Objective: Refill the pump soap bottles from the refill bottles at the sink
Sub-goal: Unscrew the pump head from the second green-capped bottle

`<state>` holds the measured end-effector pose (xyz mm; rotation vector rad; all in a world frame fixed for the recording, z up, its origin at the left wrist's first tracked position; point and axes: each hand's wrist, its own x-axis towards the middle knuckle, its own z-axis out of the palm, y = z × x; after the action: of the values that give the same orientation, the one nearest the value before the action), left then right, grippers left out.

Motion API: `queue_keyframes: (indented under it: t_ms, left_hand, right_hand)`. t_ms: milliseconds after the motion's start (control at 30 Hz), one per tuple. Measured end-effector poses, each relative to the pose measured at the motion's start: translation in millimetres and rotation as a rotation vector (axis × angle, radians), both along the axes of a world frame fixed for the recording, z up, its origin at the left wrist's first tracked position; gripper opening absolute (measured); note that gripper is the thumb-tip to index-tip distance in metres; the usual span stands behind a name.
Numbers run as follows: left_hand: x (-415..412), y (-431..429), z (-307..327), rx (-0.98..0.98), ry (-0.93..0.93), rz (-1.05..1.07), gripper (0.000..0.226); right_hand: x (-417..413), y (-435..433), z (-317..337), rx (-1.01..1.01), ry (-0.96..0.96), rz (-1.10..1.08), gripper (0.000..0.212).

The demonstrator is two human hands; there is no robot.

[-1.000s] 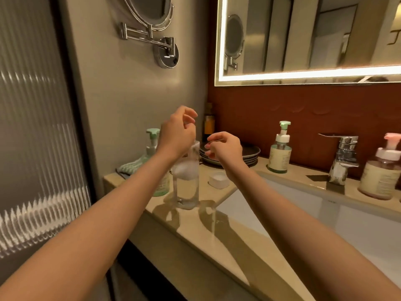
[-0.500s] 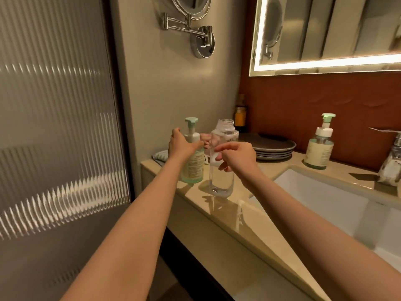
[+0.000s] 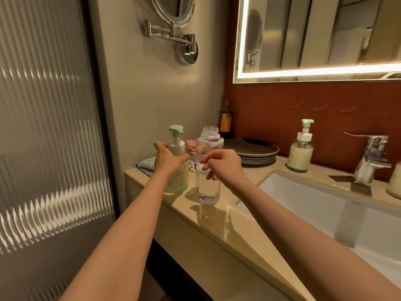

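A green-topped pump soap bottle (image 3: 178, 179) stands at the left end of the beige counter (image 3: 219, 227). My left hand (image 3: 168, 161) grips its shoulder just below the pump. Right beside it stands a clear refill bottle (image 3: 207, 190) with its mouth uncapped and a little liquid inside. My right hand (image 3: 225, 167) hovers at the clear bottle's right side, its loosely curled fingers in front of the bottle's middle and nothing visibly held. A second green pump bottle (image 3: 301, 154) stands near the faucet (image 3: 373, 156).
A stack of dark plates (image 3: 257, 153) and an amber bottle (image 3: 225, 124) sit behind the bottles. A folded cloth (image 3: 145, 164) lies at the counter's left corner. The white sink basin (image 3: 314, 205) opens to the right. A ribbed glass door (image 3: 43, 137) stands on the left.
My left hand dropped from above the clear bottle and took hold of the green pump bottle. My right hand moved in beside the clear bottle. The view swung left.
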<state>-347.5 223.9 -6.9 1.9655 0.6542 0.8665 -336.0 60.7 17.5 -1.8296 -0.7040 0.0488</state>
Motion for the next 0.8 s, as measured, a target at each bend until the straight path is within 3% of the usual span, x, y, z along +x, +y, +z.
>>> queue_keyframes:
  t_ms: [267,467,667,800]
  left_hand:
    - [-43.6,2.4,10.2,0.186,0.057,0.126,0.076]
    - [-90.4,-11.7,24.6,0.281,0.097,-0.114,0.07]
    - [-87.7,-66.3,19.8,0.345,0.061,-0.245,0.067]
    - [-71.1,-101.6,13.7,0.312,-0.009,-0.29,0.07]
  right_hand:
    - [-12.5,2.5,9.2,0.047,-0.015,0.018,0.028]
    - [-34.3,8.4,9.5,0.107,-0.183,-0.006,0.019]
    - [-41.1,-8.1,4.8,-0.051,-0.348,-0.159,0.058]
    - [-26.8,-34.7,7.6,-0.094,-0.337,-0.267,0.057]
